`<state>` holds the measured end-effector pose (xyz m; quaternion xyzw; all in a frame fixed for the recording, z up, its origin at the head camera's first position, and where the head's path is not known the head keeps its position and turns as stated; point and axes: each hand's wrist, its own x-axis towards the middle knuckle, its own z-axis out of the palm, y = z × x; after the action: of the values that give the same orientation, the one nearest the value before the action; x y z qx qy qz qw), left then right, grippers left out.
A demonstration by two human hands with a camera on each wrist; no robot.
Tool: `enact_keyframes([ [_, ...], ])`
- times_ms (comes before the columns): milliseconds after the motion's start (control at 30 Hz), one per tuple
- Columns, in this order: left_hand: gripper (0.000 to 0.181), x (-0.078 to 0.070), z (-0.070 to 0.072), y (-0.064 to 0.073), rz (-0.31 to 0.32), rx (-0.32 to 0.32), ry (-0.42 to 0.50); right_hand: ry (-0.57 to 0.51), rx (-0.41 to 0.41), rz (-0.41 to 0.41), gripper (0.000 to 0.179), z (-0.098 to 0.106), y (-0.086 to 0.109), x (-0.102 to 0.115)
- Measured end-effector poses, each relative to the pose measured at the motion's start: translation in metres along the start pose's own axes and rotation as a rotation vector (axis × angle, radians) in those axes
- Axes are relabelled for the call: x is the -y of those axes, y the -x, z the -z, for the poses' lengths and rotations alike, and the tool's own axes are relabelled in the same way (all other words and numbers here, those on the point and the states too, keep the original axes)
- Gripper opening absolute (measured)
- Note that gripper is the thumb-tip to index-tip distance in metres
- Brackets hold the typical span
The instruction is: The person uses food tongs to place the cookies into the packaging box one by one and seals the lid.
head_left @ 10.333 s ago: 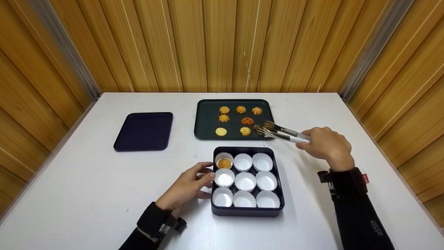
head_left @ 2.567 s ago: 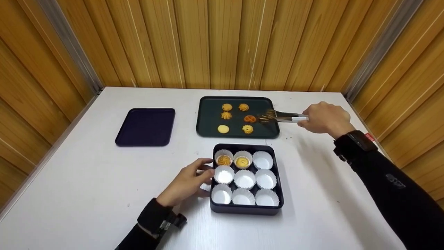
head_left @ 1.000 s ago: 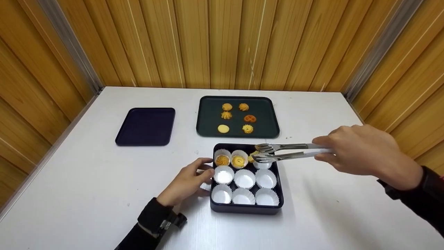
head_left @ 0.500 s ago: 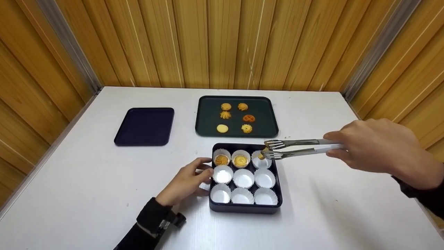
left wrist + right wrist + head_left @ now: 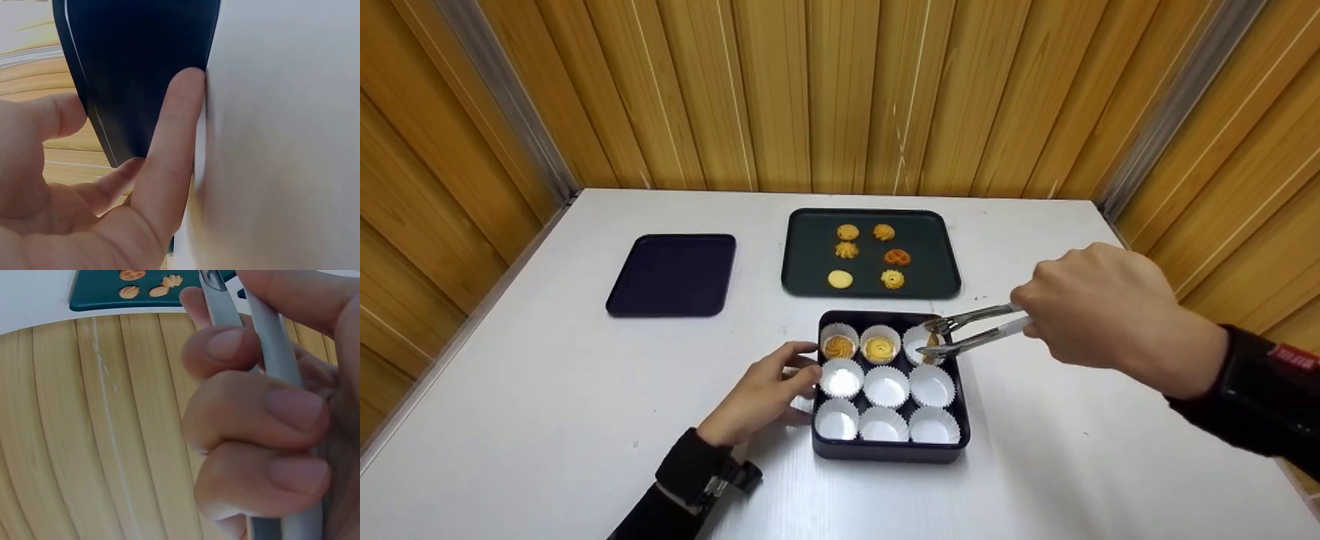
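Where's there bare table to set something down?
Widest: the table left of the left hand, nearer than the purple tray. Smaller: right of the green tray, beyond the right hand. Crowded: the box, with the left hand against its left side and tongs at its far right cup; a thin strip separates box and green tray.

Place: a booth-like workstation, closed on three visible sides; looks like a recording set-up. Yellow-brown, wood-grain slatted panels (image 5: 847, 97) rise beyond the white rectangular tabletop (image 5: 525, 405) at its far, left and right edges. A straight grey metal post (image 5: 501, 90) marks the far-left corner, another the far-right. Black strapped wrist camera (image 5: 741, 476) noted near the tabletop's front edge.
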<state>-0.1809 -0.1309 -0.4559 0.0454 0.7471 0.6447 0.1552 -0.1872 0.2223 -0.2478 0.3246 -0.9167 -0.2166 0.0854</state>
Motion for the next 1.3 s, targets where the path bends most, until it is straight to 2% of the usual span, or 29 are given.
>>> enact_keyframes([
  [233, 0.059, 0.001, 0.0, 0.0, 0.005, 0.003, 0.005, 0.09, -0.029, 0.029, 0.046, 0.0, -0.017, 0.013],
  [467, 0.058, 0.0, -0.001, -0.001, 0.01, 0.004, 0.0, 0.064, 0.015, 0.03, 0.045, -0.008, -0.022, 0.011],
  [633, 0.057, 0.0, -0.002, -0.002, 0.01, 0.0, 0.005, 0.045, 0.006, 0.035, 0.045, -0.01, -0.02, 0.006],
  [1033, 0.057, 0.0, 0.0, -0.001, 0.001, 0.002, 0.0, 0.048, 0.031, 0.012, 0.043, 0.008, -0.017, 0.003],
  [1300, 0.058, 0.0, 0.0, -0.001, 0.002, 0.003, -0.001, 0.087, 0.043, -0.007, 0.042, 0.017, -0.024, 0.011],
])
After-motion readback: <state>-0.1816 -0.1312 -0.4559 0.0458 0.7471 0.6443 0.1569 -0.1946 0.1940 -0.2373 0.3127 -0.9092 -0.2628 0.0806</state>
